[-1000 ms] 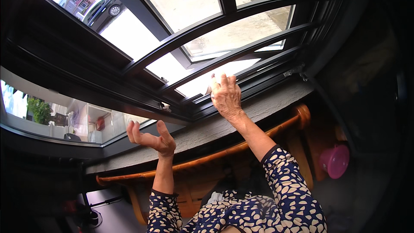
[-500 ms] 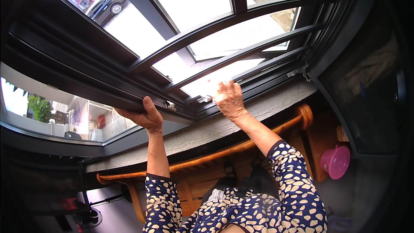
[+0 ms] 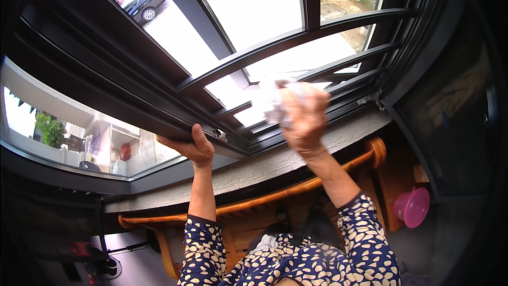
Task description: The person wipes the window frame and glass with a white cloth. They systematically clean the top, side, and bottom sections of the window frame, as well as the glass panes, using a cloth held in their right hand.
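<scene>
My left hand (image 3: 191,147) grips the lower edge of a dark window sash (image 3: 114,107) that stands swung inward, thumb in front and fingers reaching behind. Close to the thumb, a small metal catch (image 3: 220,135) sits on the sash edge. Blurred by motion, my right hand (image 3: 307,114) is closed on a crumpled white cloth (image 3: 271,98). It hovers in front of the dark window bars (image 3: 307,37), above the lower frame. Whether the cloth touches a bar, I cannot tell.
Below the frame runs a rough pale sill (image 3: 344,136). A wooden bench (image 3: 270,196) stands right under it. At the right are another dark glazed sash (image 3: 444,111) and a pink lidded tub (image 3: 411,207). Outside, a dark car (image 3: 145,5) is parked.
My right hand has lifted up and to the right with the cloth, away from the lower frame corner. The left hand keeps its grip on the sash. The whole view has shifted slightly.
</scene>
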Demonstrator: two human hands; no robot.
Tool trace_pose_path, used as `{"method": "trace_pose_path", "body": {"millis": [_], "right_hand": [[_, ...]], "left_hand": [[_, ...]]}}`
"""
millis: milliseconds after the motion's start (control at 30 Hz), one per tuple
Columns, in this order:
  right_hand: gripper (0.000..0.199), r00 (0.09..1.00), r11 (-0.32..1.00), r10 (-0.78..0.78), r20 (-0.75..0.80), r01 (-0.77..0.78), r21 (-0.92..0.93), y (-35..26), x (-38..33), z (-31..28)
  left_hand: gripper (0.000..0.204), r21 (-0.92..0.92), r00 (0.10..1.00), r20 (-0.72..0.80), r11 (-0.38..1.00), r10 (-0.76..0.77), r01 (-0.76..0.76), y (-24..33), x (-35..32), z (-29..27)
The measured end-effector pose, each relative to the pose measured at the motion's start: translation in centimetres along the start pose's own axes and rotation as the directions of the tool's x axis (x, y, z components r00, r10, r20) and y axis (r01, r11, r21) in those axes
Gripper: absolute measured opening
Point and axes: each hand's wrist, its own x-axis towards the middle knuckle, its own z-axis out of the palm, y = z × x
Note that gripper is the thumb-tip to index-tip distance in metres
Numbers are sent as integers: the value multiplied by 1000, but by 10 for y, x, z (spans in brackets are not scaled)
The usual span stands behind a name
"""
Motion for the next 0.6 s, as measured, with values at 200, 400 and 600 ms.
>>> {"method": "trace_pose_path", "body": {"millis": [200,400,600], "right_hand": [[19,874,996,-82,479,89,8,-66,23,28],[19,819,985,-129,559,169,-20,-33,28,15],[17,860,974,-96,501,185,-131,25,25,1]], "left_hand": [[74,-155,998,-44,987,-44,36,11,5,18],[70,-195,998,-8,979,-61,58,5,2,13],[69,-104,998,-14,993,-65,64,0,0,8]]}}
